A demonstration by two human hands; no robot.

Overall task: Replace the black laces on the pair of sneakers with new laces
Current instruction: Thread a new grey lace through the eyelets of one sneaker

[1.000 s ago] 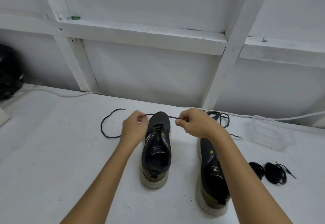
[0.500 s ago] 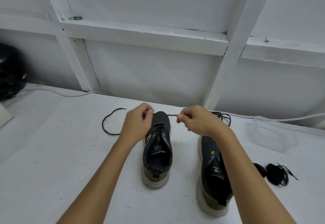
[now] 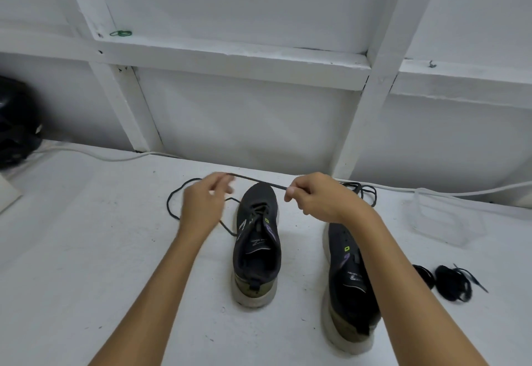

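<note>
Two dark sneakers with pale soles stand on the white table, toes pointing away: the left sneaker (image 3: 256,250) and the right sneaker (image 3: 345,279). A black lace (image 3: 259,181) stretches taut above the left sneaker's toe. My right hand (image 3: 319,198) pinches its right part. My left hand (image 3: 204,204), blurred, holds the other part at its fingertips. The rest of that lace loops on the table to the left (image 3: 172,204) and runs into the left sneaker's eyelets. My right arm hides part of the right sneaker.
A loose heap of black lace (image 3: 362,190) lies behind my right hand. Two coiled black lace bundles (image 3: 453,282) sit right of the right sneaker. A clear plastic box (image 3: 443,216) stands at the right. A white cable (image 3: 100,156) runs along the wall; a black object (image 3: 14,129) sits far left.
My hands have moved apart, the left one sliding leftward, so the lace span between them over the sneaker's toe is longer. The sneakers have not moved.
</note>
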